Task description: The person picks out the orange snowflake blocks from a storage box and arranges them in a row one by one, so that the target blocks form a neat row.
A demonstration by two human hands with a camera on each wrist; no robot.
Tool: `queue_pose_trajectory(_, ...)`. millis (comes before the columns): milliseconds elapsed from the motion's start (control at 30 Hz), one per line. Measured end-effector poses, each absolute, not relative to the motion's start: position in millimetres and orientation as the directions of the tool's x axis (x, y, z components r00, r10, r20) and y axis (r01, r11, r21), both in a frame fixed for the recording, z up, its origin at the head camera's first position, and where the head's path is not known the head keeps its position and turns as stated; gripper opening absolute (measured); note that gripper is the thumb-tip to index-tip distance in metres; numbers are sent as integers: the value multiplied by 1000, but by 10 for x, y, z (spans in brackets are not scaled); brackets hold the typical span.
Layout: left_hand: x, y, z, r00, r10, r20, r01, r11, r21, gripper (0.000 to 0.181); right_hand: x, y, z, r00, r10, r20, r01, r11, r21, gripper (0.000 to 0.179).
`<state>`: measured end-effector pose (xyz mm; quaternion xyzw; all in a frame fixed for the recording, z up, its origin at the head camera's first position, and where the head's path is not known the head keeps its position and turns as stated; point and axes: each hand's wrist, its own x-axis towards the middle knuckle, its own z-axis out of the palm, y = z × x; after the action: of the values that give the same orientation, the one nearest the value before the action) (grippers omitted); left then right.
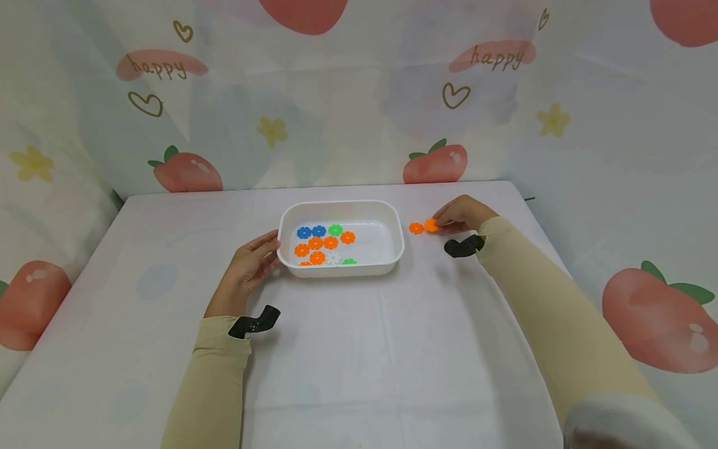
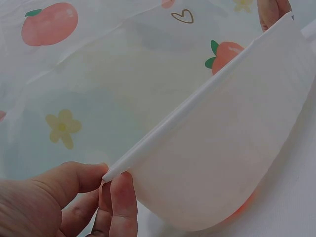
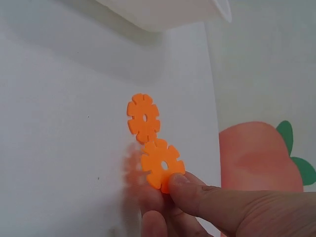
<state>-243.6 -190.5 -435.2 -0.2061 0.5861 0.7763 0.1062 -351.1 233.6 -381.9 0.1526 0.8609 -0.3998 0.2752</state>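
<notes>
My left hand (image 1: pixel 250 265) pinches the left end of a white plastic tray (image 1: pixel 387 266) at its rim; the left wrist view shows thumb and fingers on either side of that rim. Right of the tray, my right hand (image 1: pixel 462 214) holds an orange notched disc (image 3: pixel 155 160) between thumb and fingers. A second orange notched disc (image 3: pixel 136 116) meets the held one edge to edge, farther out from the fingertips. Inside the tray lie several orange discs (image 1: pixel 330 242), two blue discs (image 1: pixel 303 232), green discs (image 1: pixel 335 230) and a white disc (image 1: pixel 333 257).
A white cloth (image 1: pixel 336 362) covers the table, and the tray stands toward its far side. Behind the far edge hangs a printed curtain (image 1: pixel 336 143) with fruit and flowers. A black wrist mount (image 1: pixel 255 322) sits on the left sleeve, another mount (image 1: pixel 464 246) on the right.
</notes>
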Motion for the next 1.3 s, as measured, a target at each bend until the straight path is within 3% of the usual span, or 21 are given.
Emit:
queue_pose_trajectory(600, -2440, -1900, -4347, -897, -68, -437, -401, -291, 869, 50, -3587, 2444, -4026, -801, 79, -594, 512, 605, -610, 37)
queue_pose_trajectory(1300, -2440, -1917, -4360, -906, -63, -418, -384, -292, 876, 49, -3538, 2382, -3972, -811, 75, -581, 511, 573, -640, 39)
